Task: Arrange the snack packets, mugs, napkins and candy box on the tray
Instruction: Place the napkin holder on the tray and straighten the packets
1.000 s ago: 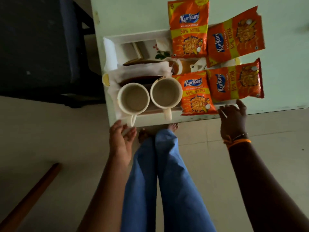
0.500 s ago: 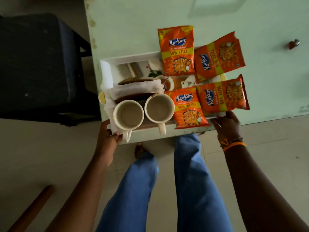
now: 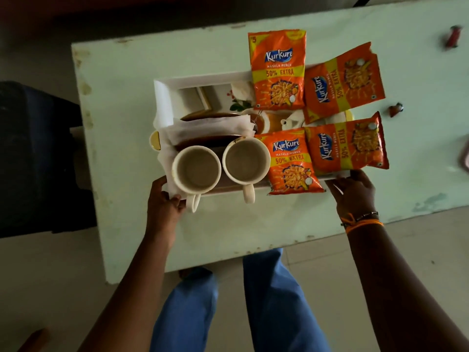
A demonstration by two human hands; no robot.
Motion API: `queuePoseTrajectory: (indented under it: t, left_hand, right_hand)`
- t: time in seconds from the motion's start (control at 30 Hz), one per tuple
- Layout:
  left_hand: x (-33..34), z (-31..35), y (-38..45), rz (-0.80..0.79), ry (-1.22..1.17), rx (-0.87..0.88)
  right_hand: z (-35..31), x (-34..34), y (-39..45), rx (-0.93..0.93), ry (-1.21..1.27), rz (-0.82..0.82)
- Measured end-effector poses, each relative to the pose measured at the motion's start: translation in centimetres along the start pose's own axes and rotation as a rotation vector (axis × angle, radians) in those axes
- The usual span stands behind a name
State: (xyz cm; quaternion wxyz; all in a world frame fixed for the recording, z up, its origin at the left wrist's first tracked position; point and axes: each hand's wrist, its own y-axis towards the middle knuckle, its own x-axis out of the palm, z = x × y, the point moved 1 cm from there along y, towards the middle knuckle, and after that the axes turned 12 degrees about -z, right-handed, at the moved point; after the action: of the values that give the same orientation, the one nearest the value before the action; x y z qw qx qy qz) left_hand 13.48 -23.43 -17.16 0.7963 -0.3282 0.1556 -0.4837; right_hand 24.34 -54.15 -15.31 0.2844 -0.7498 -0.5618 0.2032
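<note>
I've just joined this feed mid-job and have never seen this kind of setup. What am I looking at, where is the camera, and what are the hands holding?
There is no robot here: a person works with two bare hands, and the one picture comes from a camera worn on the head, looking down past blue trousers.

On the pale green table sits a white tray. It carries two empty mugs, left mug and right mug, white napkins behind them, and four orange Kurkure snack packets.

The left hand grips the tray's near left corner beside the left mug's handle. The right hand, with wrist bands, holds the near right edge.
</note>
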Motion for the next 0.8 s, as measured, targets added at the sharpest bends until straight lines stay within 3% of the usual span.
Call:
queuePoseTrajectory:
  t: [0.27,0.53,0.67,0.8]
  left_hand:
    - [8.1,2.0,3.7,0.066,0.014,-0.005]
    - [10.4,2.3,5.0,0.096,-0.002,-0.019]
    - [11.3,2.3,4.2,0.07,-0.135,-0.016]
    - [13.3,0.7,2.1,0.138,-0.36,-0.156]
  right_hand:
    - [-5.3,-2.4,7.0,0.016,-0.061,-0.036]
    - [-7.0,-3.3,10.0,0.027,-0.126,-0.12]
    - [-6.9,-3.3,10.0,0.043,-0.119,-0.111]
    - [-7.0,-3.1,9.3,0.078,-0.009,-0.097]
